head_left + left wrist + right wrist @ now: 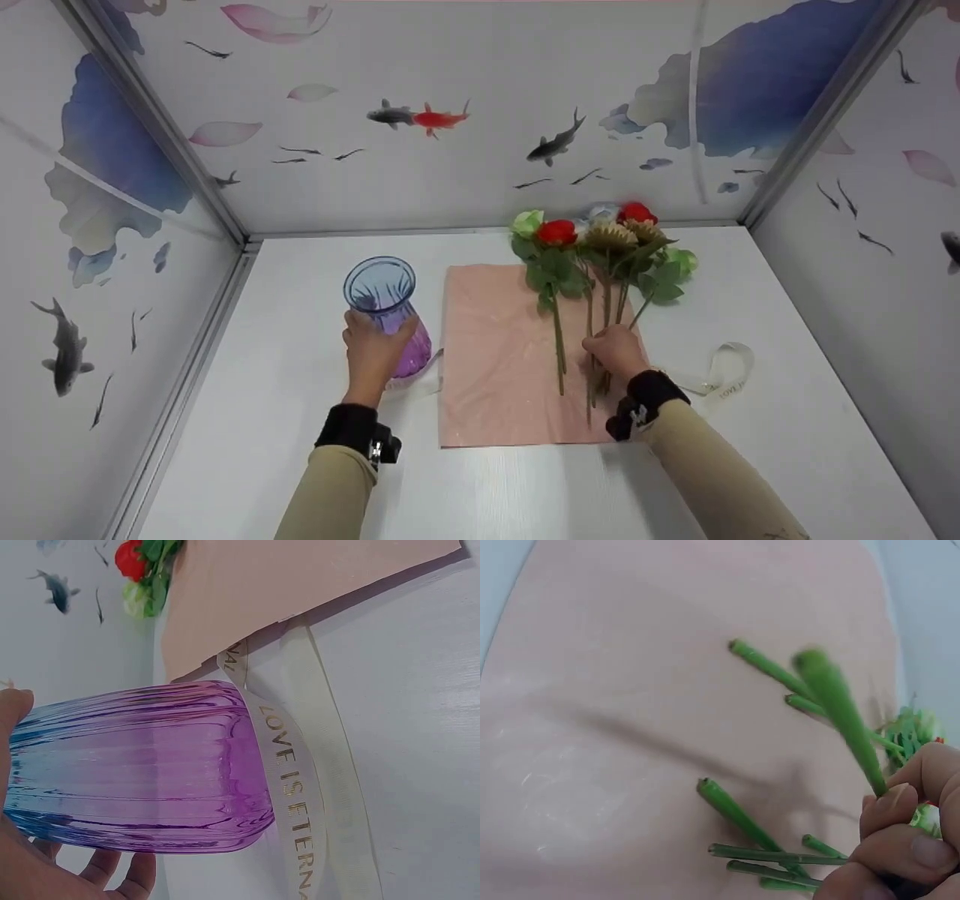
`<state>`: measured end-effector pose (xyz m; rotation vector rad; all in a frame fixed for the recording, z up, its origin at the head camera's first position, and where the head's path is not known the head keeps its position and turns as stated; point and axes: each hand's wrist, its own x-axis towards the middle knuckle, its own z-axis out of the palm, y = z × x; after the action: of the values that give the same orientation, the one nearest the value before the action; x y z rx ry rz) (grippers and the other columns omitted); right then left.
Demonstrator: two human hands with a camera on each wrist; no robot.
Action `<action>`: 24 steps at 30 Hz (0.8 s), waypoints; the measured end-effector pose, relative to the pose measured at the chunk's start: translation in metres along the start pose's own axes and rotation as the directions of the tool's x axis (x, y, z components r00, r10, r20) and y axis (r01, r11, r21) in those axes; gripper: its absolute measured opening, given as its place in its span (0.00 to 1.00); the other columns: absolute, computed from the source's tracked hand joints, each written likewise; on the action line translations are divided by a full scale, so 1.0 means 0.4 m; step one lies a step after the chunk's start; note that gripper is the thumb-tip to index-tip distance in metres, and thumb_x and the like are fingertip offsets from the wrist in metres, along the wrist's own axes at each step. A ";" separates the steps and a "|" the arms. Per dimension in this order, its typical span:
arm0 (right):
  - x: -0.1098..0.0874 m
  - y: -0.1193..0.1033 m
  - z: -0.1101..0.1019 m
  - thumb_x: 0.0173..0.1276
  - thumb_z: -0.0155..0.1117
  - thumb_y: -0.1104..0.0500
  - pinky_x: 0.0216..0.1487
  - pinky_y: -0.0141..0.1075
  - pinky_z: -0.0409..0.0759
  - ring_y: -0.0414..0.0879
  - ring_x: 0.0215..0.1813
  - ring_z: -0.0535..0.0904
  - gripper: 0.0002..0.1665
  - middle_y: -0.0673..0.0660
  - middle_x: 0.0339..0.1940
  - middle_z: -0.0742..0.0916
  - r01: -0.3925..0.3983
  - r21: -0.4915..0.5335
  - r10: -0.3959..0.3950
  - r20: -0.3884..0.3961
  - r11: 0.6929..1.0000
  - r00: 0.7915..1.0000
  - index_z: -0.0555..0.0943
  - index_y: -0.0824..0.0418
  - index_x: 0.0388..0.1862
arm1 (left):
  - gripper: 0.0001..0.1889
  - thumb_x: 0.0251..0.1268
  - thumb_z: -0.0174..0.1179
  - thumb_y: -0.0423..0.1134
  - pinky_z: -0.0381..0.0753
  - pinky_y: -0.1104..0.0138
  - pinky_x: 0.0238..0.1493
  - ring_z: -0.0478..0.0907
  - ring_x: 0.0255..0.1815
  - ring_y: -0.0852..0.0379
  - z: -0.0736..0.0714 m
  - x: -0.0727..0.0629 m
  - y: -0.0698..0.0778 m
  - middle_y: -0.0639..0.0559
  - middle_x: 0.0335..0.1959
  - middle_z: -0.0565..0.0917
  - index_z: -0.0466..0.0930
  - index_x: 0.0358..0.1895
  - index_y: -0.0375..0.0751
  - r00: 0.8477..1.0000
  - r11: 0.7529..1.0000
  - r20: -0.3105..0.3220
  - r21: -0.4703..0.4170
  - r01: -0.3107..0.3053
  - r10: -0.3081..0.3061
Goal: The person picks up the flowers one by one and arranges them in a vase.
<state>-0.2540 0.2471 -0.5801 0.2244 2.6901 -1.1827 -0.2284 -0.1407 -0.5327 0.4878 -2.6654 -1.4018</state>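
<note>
Left grip (375, 349) curled wide; right grip (619, 349) pinching; forearms (330, 487) angled forward.

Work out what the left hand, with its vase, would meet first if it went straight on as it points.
Going forward with the vase, the left hand would probably meet the back wall first. The stretch of tabletop before it looks free in the head view, though depth is unclear.

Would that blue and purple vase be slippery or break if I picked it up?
The vase looks see-through like glass, so it might crack if dropped. Its shine suggests it could be slippery, though its ridged shape may help the left hand hold on.
</note>
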 end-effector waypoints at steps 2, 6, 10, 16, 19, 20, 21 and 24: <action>-0.004 -0.002 -0.005 0.67 0.55 0.61 0.22 0.36 0.61 0.43 0.15 0.59 0.22 0.48 0.09 0.70 -0.001 0.045 0.000 0.012 0.999 1.000 0.69 0.56 0.11 | 0.58 0.61 0.67 0.60 0.67 0.37 0.69 0.57 0.75 0.32 0.000 0.000 0.001 0.33 0.76 0.54 0.37 0.81 0.36 1.000 1.000 0.005 0.001 0.002 -0.002; -0.013 -0.003 -0.009 0.70 0.54 0.61 0.24 0.36 0.64 0.44 0.19 0.65 0.16 0.50 0.14 0.73 -0.001 0.116 -0.001 0.023 0.993 1.000 0.72 0.58 0.19 | 0.58 0.61 0.67 0.59 0.66 0.37 0.70 0.56 0.76 0.33 -0.001 -0.002 0.003 0.34 0.77 0.53 0.37 0.81 0.37 1.000 1.000 0.009 -0.003 0.005 -0.005; -0.022 -0.004 -0.011 0.72 0.53 0.60 0.26 0.37 0.68 0.45 0.23 0.70 0.09 0.52 0.20 0.77 0.016 0.184 -0.021 0.022 0.983 1.000 0.77 0.64 0.34 | 0.58 0.61 0.67 0.59 0.65 0.37 0.70 0.55 0.76 0.33 -0.001 -0.003 0.003 0.35 0.77 0.53 0.37 0.81 0.38 1.000 1.000 0.010 -0.008 0.001 -0.001; -0.039 -0.017 -0.016 0.73 0.52 0.61 0.24 0.35 0.67 0.43 0.22 0.69 0.12 0.53 0.22 0.79 0.026 0.319 -0.031 0.009 0.947 0.999 0.76 0.67 0.47 | 0.58 0.61 0.67 0.59 0.66 0.37 0.70 0.55 0.76 0.33 -0.002 -0.002 0.003 0.35 0.77 0.53 0.37 0.81 0.39 1.000 1.000 0.011 -0.010 -0.004 0.004; -0.044 -0.025 -0.018 0.73 0.52 0.61 0.22 0.35 0.67 0.44 0.20 0.69 0.11 0.54 0.21 0.80 0.054 0.393 -0.059 -0.001 0.918 0.998 0.75 0.68 0.46 | 0.58 0.61 0.67 0.59 0.66 0.37 0.70 0.56 0.76 0.33 -0.003 -0.001 0.002 0.35 0.77 0.53 0.37 0.81 0.39 1.000 1.000 0.013 -0.016 0.004 -0.004; -0.046 -0.027 -0.020 0.74 0.53 0.61 0.22 0.35 0.68 0.45 0.20 0.69 0.10 0.55 0.21 0.80 0.067 0.423 -0.071 -0.006 0.904 0.997 0.75 0.68 0.46 | 0.58 0.61 0.67 0.59 0.66 0.37 0.70 0.56 0.76 0.33 -0.003 -0.001 0.001 0.34 0.77 0.53 0.37 0.81 0.38 1.000 1.000 0.014 -0.014 0.005 -0.005; -0.047 -0.030 -0.021 0.75 0.53 0.61 0.22 0.36 0.69 0.46 0.20 0.70 0.10 0.55 0.21 0.81 0.078 0.448 -0.082 -0.011 0.891 0.997 0.74 0.68 0.46 | 0.58 0.61 0.67 0.59 0.66 0.37 0.70 0.56 0.76 0.33 -0.003 0.000 0.001 0.34 0.77 0.53 0.37 0.81 0.37 1.000 1.000 0.014 -0.011 0.006 -0.006; -0.053 -0.041 -0.028 0.77 0.53 0.60 0.24 0.36 0.70 0.47 0.22 0.73 0.09 0.56 0.23 0.83 0.105 0.518 -0.107 -0.025 0.849 0.994 0.72 0.66 0.47 | 0.59 0.61 0.67 0.60 0.66 0.37 0.70 0.56 0.75 0.33 -0.004 0.001 -0.001 0.32 0.76 0.53 0.37 0.80 0.34 1.000 1.000 0.009 -0.001 0.002 -0.002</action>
<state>-0.2384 0.2432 -0.5561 0.1454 2.3397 -1.9275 -0.2283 -0.1421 -0.5320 0.4853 -2.6712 -1.4096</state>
